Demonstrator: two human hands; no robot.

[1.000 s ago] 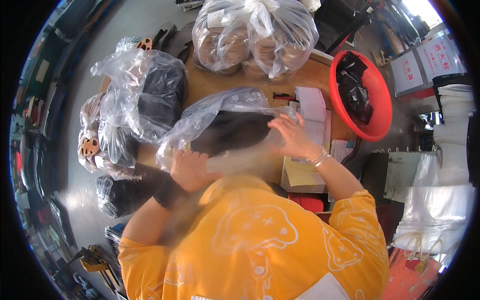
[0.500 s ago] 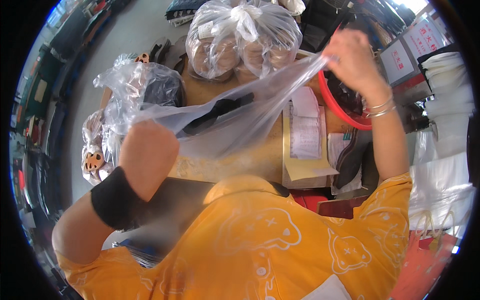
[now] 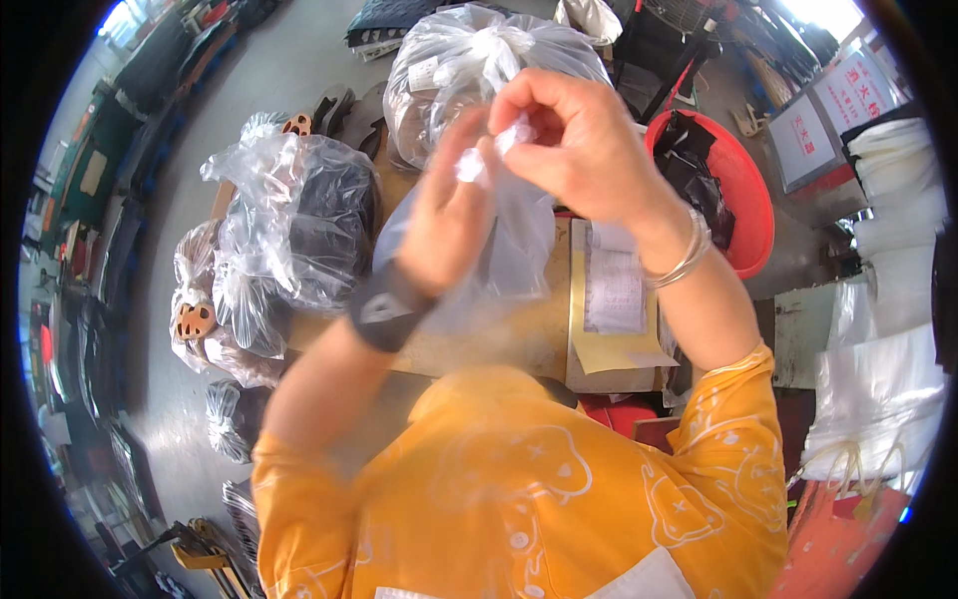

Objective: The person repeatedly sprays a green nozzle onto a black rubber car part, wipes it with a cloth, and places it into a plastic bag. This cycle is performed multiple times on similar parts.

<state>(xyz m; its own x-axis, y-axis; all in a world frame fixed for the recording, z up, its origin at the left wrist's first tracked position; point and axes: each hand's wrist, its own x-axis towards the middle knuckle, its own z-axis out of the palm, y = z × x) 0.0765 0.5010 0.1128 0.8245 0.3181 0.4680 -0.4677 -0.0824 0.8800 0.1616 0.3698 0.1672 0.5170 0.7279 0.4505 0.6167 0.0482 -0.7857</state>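
A clear plastic bag hangs over the worktable with its top bunched into a twist. Both my hands meet at that twist, above the table's middle. My left hand, a black band around its wrist, has whitish gathered plastic between thumb and fingers. On the other side my right hand, wearing thin bangles, pinches the bunched plastic with curled fingers. Motion blurs the left fingers somewhat. Just behind the hands stands a large knotted clear bag with brownish contents.
At the left lies a clear bag of dark pieces, beside smaller tied bags. Papers on a yellow sheet lie right of centre. A red basin with dark scraps stands beyond, and white plastic sheets hang far right.
My hands, spread wide with the plastic stretched between them, have come together. The bag's top is now bunched between my fingers. The view has shifted slightly.
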